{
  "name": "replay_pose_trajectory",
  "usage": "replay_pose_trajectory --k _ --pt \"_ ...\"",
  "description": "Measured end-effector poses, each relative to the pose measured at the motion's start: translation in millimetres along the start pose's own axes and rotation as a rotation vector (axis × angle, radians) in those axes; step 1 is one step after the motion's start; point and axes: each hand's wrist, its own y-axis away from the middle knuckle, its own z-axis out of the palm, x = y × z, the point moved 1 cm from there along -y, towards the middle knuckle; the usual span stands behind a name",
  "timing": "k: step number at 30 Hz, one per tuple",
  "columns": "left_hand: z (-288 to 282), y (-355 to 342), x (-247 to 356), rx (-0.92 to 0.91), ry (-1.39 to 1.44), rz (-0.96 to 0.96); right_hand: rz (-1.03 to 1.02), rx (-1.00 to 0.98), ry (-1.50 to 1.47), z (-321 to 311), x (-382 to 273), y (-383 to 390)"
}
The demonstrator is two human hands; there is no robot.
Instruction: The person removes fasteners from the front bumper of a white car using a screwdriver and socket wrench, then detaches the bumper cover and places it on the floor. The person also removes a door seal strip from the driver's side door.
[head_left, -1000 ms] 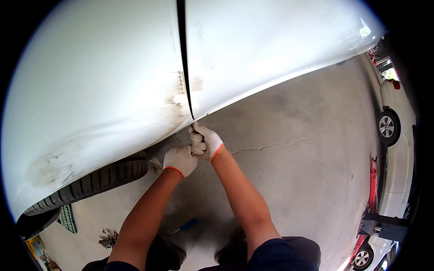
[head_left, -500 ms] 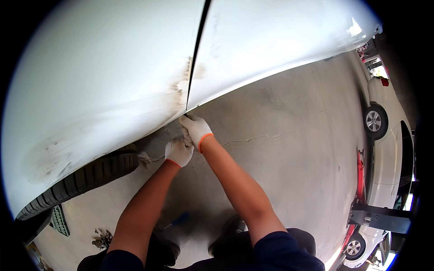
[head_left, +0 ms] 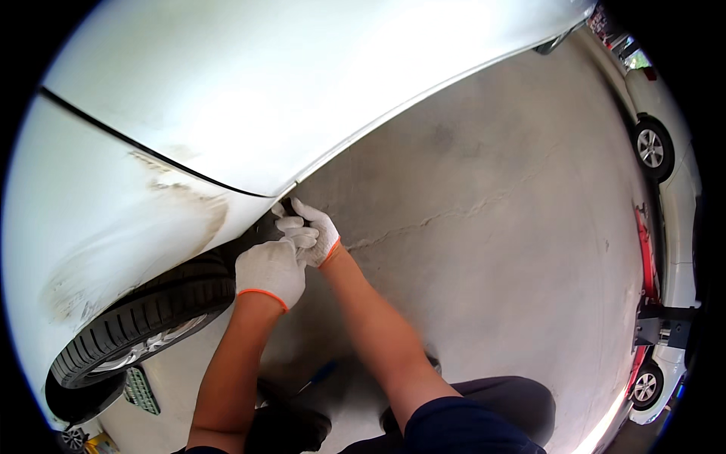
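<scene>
A: Panel (head_left: pixel 136 227), white and scuffed with brown marks, fills the upper left of the head view. Its lower edge meets a second white panel (head_left: pixel 318 98) at a dark seam, just above the tyre (head_left: pixel 144 318).

B: Where are the hands?

A: Both wear white knit gloves with orange cuffs. I see them bunched together right under the point where the seam reaches the lower edge. The left hand (head_left: pixel 271 270) is curled closed, knuckles toward me, pressed against the right one. The right hand (head_left: pixel 308 231) reaches up to the edge with fingers bent; it seems to pinch something there, but I cannot tell what, since the gloves hide it.

B: What has changed?

A: A second ago the seam ran nearly straight up the picture; now it slants far to the left, so the head has swung. The hands have stayed at the same spot on the edge and have closed up tighter on each other. I judge the work at that corner is still going on, not finished.

B: Anything else around?

A: Cracked concrete floor (head_left: pixel 491 227), a blue-handled tool (head_left: pixel 321 374) by the knees, and a white car (head_left: pixel 665 144) at far right.
</scene>
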Motion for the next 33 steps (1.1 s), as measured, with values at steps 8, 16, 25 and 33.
replay_pose_trajectory --k 8,16,25,33 --pt "71 -27 -34 0.066 0.104 -0.177 -0.251 0.575 0.732 29 7 -3" --pt "205 -129 -12 -0.018 0.837 -0.104 -0.418 1.123 2.483 43 64 -32" --pt "102 -45 -39 -0.027 0.049 -0.018 -0.256 0.589 1.018 27 9 4" --pt "64 -2 -37 0.054 0.172 -0.077 -0.041 0.248 0.434 -8 -3 -12"
